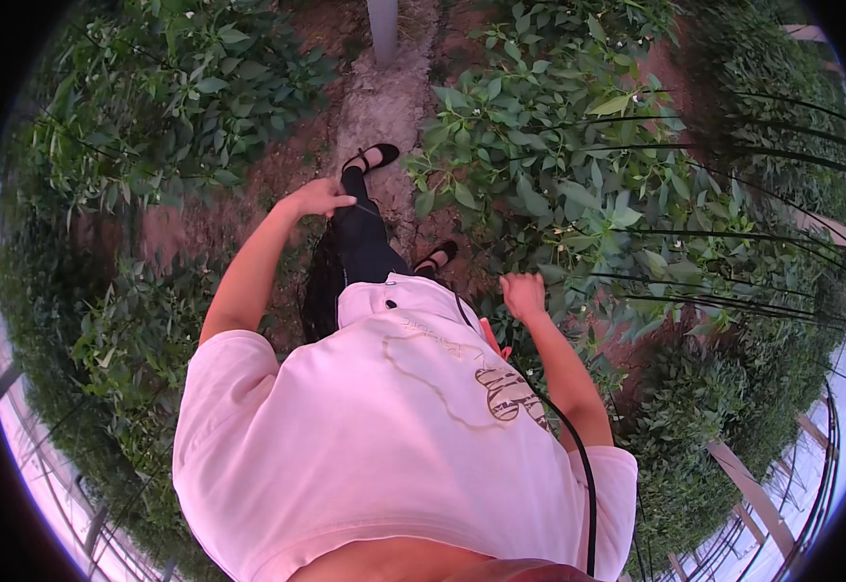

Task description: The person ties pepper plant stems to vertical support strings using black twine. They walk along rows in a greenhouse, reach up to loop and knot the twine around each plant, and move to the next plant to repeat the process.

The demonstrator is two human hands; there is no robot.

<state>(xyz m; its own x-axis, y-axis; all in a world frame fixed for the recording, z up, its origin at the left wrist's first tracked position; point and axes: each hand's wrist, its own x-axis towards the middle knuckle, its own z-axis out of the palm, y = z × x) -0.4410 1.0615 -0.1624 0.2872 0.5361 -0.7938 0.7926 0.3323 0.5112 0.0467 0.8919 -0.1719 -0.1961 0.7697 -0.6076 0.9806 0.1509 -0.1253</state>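
Note:
Before my black-trousered leg [357,236], my left hand [321,198] is bent at the wrist, with thumb and fingers close together. A thin dark line shows by the thumb tip; whether it is held cannot be told. On the other side, my right hand [523,295] is loosely curled beside the leaves of a green plant [576,211], and nothing shows in it. Its palm is hidden. Black strapped shoes [381,156] stand on the soil. A dark, fringed thing [319,291] hangs beside the leg; its kind is unclear.
Leafy rows with small white flowers [212,84] flank a bare soil path [379,102]. A grey post [384,29] rises from the path ahead. Black lines [743,149] cross the plants at the right. A black cable [584,465] runs down over my light shirt.

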